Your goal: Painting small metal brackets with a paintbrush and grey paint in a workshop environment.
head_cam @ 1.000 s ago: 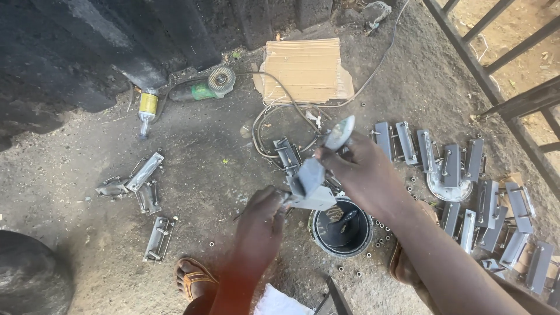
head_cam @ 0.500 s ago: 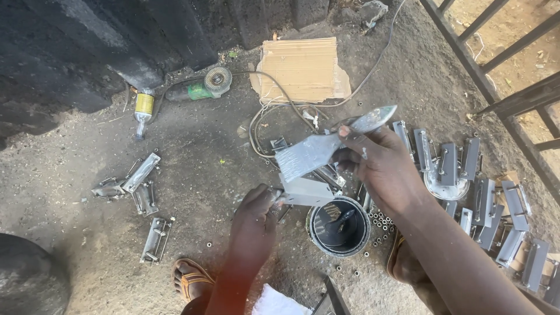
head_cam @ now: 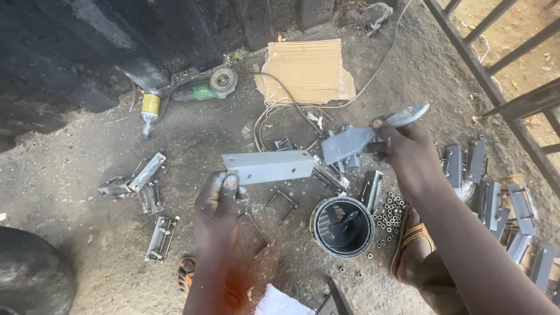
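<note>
My left hand [head_cam: 217,201] grips one end of a flat grey metal bracket [head_cam: 269,166], held level above the dirt floor. My right hand [head_cam: 405,153] holds a second grey metal piece [head_cam: 349,142] together with a thin shiny blade-like tool [head_cam: 408,115] that sticks out to the upper right. The two pieces are apart, about a hand's width from each other. Below them stands a round black tin [head_cam: 343,227] with dark liquid inside.
Several grey brackets [head_cam: 496,186] lie in a row at right, more [head_cam: 143,181] at left. Loose nuts [head_cam: 389,213] sit beside the tin. An angle grinder [head_cam: 209,87], a bottle [head_cam: 149,111], cardboard [head_cam: 308,70], a cable and U-bolts [head_cam: 281,204] lie on the ground.
The two metal pieces, held close together a second ago, have come apart: my left hand took one bracket down-left, and my right hand carried the other piece and the tool up-right.
</note>
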